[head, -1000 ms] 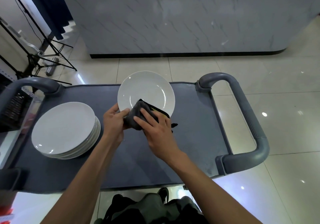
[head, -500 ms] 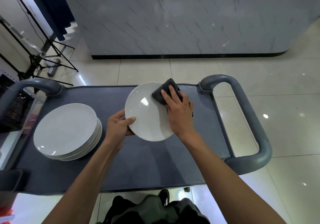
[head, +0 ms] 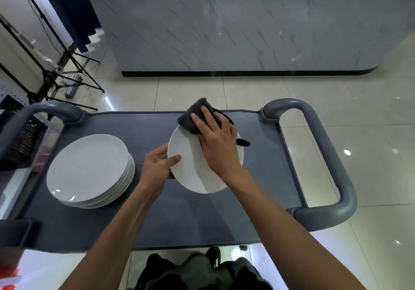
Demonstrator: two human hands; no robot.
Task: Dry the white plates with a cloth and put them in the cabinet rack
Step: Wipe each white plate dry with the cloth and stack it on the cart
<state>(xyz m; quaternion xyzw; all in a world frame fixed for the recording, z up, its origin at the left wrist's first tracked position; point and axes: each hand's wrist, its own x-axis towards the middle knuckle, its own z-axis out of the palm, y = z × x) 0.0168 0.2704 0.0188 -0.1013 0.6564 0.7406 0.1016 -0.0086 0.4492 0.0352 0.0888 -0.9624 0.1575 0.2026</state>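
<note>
While smooth and round, plate [head: 193, 173] under fuzzy cloth [head: 193, 119].

No text, label, brand or number can be read anywhere in the frame — the red and white object [head: 9, 278] at the lower left edge may carry markings, but they are too blurred to make out.

Both forearms are bare, no sleeves; dark olive trousers [head: 202, 274] below.
</note>
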